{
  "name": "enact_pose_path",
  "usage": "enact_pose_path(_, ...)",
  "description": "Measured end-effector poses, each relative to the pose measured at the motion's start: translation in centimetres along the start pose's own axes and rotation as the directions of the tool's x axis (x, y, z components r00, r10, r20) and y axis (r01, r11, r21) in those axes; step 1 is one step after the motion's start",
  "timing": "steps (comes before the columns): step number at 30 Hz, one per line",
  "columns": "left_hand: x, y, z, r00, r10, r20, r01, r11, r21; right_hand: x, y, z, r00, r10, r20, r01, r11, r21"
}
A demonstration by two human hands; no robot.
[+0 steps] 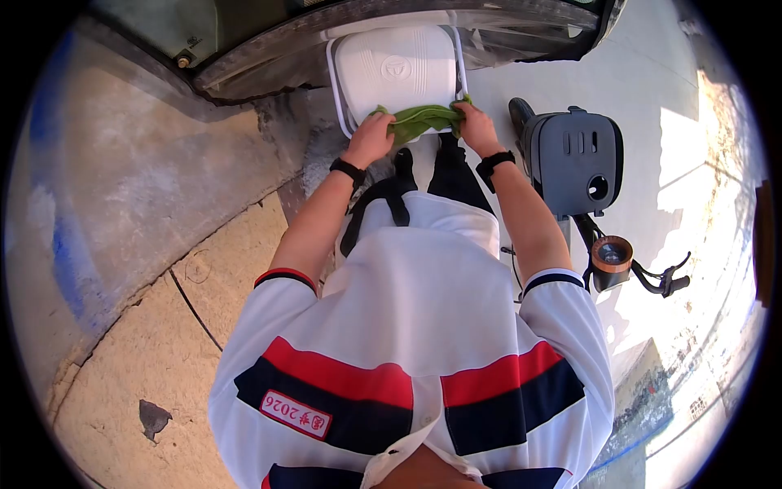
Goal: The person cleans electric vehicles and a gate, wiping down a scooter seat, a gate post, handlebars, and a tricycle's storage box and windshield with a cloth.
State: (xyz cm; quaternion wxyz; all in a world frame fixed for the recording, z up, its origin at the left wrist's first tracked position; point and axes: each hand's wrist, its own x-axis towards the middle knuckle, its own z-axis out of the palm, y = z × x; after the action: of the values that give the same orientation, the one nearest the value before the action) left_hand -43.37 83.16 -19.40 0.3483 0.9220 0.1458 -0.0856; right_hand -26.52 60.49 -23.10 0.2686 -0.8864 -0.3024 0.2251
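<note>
A green cloth (419, 121) is stretched between my two hands at the near edge of a white plastic chair (395, 69). My left hand (371, 140) has its fingers closed on one end of the cloth, near the chair's left corner. At the right corner, my right hand (478, 129) grips the other end. Part of the cloth lies over the chair's near edge, and its middle sags. Black bands circle both wrists.
A bike with a grey basket (574, 159), a round lamp (611, 254) and a handlebar (669, 283) stands on the right. Beyond the chair is a dark-framed glass panel (244, 37). Stained concrete floor (155, 187) spreads on the left.
</note>
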Motion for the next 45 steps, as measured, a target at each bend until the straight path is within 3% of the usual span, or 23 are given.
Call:
enact_pose_path(5, -1.5, -1.1, 1.0, 0.998, 0.032, -0.056, -0.031, 0.999, 0.014, -2.5, -1.0, 0.7, 0.996, 0.08, 0.046, -0.078, 0.996, -0.038)
enact_pose_path(9, -2.5, -2.4, 1.1, 0.998, 0.042, -0.05, -0.041, 0.999, 0.023, -3.2, -1.0, 2.6, 0.997, 0.061, -0.047, -0.062, 0.998, -0.01)
enact_pose_path(11, -3.3, -3.4, 1.2, 1.0, -0.025, -0.011, 0.025, 0.999, 0.035, -3.5, -1.7, 2.7, 0.995, 0.046, -0.09, -0.047, 0.999, -0.011)
enact_pose_path(12, -3.9, -4.1, 1.6, 0.998, -0.06, 0.008, 0.06, 0.997, 0.041, -3.6, -2.2, 2.7, 0.995, 0.029, -0.098, -0.029, 1.0, 0.004)
enact_pose_path(14, -5.1, -5.2, 2.2, 0.994, -0.048, -0.098, 0.052, 0.998, 0.037, -3.7, -3.0, 2.6, 0.993, -0.008, -0.115, 0.012, 0.999, 0.035)
enact_pose_path(18, -6.4, -6.0, 1.7, 0.979, -0.045, -0.197, 0.058, 0.997, 0.059, -3.7, -6.4, 2.1, 0.994, -0.102, -0.03, 0.105, 0.987, 0.12)
enact_pose_path(21, -6.7, -6.5, 0.8, 0.986, -0.132, -0.102, 0.143, 0.984, 0.108, -2.6, -7.5, 2.6, 0.983, -0.184, -0.026, 0.186, 0.974, 0.132)
enact_pose_path(24, -7.4, -5.8, 1.1, 0.967, -0.226, -0.122, 0.229, 0.973, 0.012, -1.5, -7.3, 3.7, 0.962, -0.266, -0.057, 0.271, 0.958, 0.091)
enact_pose_path(29, -6.7, -7.5, 2.7, 0.981, -0.154, -0.114, 0.161, 0.986, 0.05, -0.3, -7.4, 4.0, 0.952, -0.307, -0.007, 0.307, 0.951, 0.034)
enact_pose_path(36, -5.1, -8.1, 1.7, 0.987, -0.141, -0.08, 0.147, 0.986, 0.079, 1.1, -7.0, 3.8, 0.963, -0.26, 0.067, 0.265, 0.962, -0.073)
enact_pose_path(42, -3.4, -8.9, 1.3, 0.97, -0.069, -0.231, 0.079, 0.996, 0.03, 2.3, -6.9, 2.7, 0.969, -0.189, 0.158, 0.198, 0.979, -0.042)
enact_pose_path(45, -2.6, -8.1, -0.1, 0.96, -0.201, -0.196, 0.188, 0.979, -0.081, 2.8, -7.0, 2.6, 0.967, -0.201, 0.154, 0.209, 0.977, -0.039)
